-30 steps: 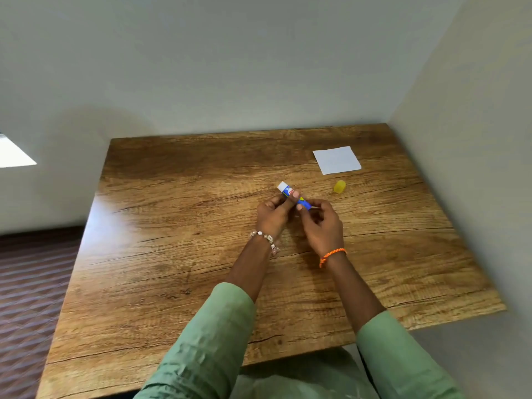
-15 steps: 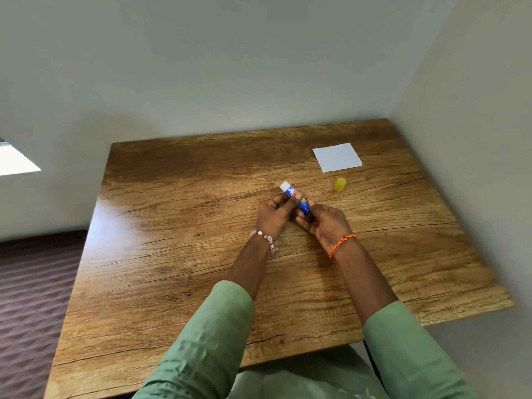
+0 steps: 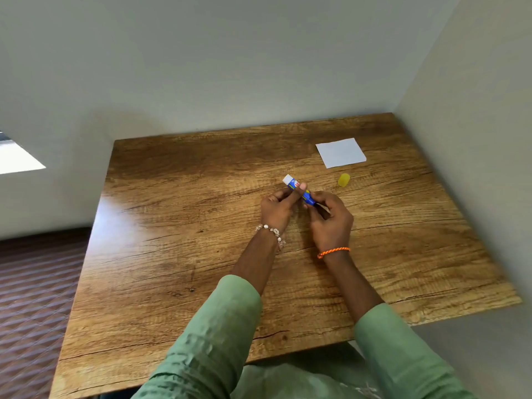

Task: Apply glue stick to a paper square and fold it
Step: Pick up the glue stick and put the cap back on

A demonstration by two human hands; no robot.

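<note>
A blue glue stick [image 3: 299,191] with a white tip pointing up and to the left is held over the middle of the wooden table [image 3: 184,226]. My left hand [image 3: 278,208] pinches its upper body between thumb and fingers. My right hand [image 3: 330,220] grips its lower end, which the fingers hide. The stick's yellow cap [image 3: 344,180] lies on the table to the right of my hands. A white paper square [image 3: 340,152] lies flat beyond the cap, near the far right corner.
Walls close the table in at the back and on the right. A striped carpet floor [image 3: 31,298] lies off the table's left edge. My green sleeves [image 3: 213,338] cross the near edge.
My right hand has turned on the stick's lower end, its wrist swinging back to the left. The view has shifted a little; the stick stays in the same spot.
</note>
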